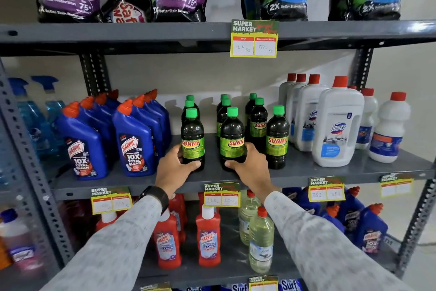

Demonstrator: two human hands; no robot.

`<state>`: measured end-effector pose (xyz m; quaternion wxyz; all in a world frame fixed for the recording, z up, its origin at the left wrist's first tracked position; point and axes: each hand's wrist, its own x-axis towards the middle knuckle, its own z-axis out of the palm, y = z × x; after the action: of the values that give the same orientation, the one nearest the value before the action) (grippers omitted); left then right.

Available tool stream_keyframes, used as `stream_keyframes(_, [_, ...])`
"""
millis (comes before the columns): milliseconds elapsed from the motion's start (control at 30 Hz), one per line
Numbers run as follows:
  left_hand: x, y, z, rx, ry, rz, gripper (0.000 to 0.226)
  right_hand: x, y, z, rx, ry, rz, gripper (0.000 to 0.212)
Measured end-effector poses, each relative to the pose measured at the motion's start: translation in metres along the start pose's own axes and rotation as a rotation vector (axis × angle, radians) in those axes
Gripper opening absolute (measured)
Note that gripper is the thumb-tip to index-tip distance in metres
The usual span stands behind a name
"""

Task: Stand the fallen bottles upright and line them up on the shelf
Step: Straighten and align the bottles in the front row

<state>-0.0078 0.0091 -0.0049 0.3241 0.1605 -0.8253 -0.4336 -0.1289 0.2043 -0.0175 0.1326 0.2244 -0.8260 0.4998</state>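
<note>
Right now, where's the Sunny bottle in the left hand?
Head view, middle shelf, front of the leftmost Sunny column: the left hand grips the Sunny bottle upright, right of the blue Harpic bottles.

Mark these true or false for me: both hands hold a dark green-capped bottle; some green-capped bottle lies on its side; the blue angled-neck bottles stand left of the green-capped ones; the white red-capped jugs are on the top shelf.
1. Left hand and right hand each grip a dark green-capped bottle, the left front one and the middle front one: true.
2. One lies on its side: false, all visible stand upright.
3. Blue angled-neck bottles stand left: true.
4. White red-capped jugs on top shelf: false, same grey metal shelf, right.
</note>
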Motion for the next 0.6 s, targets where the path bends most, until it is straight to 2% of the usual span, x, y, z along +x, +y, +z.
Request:
stream_keyframes(300, [-0.005, -0.011, -0.007, -0.019, 0.047, 0.027, 0.073, -0.005, 0.002, 0.002, -0.013, 0.000, -0.050, 0.069])
stream_keyframes(600, [-0.007, -0.016, -0.006, -0.031, 0.055, 0.053, 0.074, -0.004, 0.007, 0.005, 0.009, 0.007, -0.058, 0.081])
